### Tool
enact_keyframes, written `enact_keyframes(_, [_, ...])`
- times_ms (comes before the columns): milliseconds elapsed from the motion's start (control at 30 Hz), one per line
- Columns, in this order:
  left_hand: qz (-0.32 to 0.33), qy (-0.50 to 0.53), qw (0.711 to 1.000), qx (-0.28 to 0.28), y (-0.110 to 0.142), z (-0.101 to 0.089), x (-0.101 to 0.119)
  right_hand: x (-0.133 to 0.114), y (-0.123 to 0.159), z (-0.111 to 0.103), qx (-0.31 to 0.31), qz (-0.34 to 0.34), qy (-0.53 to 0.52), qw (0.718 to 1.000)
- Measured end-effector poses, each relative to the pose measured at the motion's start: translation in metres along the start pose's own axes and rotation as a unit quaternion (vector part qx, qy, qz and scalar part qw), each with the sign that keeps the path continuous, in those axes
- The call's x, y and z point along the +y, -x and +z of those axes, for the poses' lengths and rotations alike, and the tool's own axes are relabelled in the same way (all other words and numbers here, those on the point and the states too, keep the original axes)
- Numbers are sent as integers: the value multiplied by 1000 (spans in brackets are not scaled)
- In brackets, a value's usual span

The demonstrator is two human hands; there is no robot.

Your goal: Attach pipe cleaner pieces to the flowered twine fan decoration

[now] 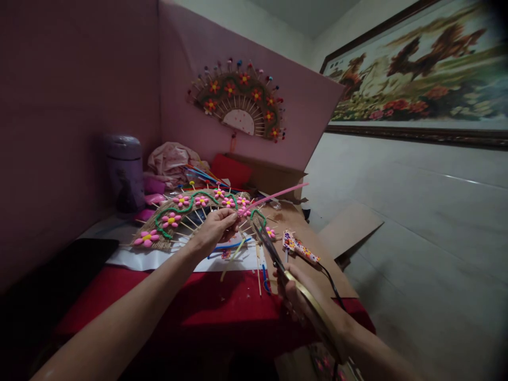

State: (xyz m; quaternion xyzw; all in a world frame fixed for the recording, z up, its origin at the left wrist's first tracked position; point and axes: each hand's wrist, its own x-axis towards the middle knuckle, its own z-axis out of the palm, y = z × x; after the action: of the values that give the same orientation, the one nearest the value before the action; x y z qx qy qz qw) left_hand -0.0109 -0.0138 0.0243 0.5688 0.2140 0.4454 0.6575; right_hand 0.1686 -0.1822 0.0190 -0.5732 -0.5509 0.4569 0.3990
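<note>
Your left hand (217,227) pinches the pink pipe cleaner (278,194) at centre; it slants from your fingertips toward the upper right. Your right hand (292,297) grips scissors (270,246), blades parted, tips just below it. The flowered fan (146,238) lies behind, left of centre.

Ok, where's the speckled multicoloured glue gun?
Head view, right of centre: the glue gun lies on brown cardboard, just right of the gold-handled metal scissors.

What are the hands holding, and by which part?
The left hand pinches a pink strip near its lower end. The right hand grips scissors by the handles.
</note>
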Motion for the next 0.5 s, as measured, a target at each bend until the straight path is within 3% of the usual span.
enact_keyframes(200, [7,-48,999,-9,7,10,1,-25,-24,12,40,-2,40,998])
enact_keyframes(500, [57,-68,996,-31,9,11,-4,-25,-44,22,48,-13,54,997])
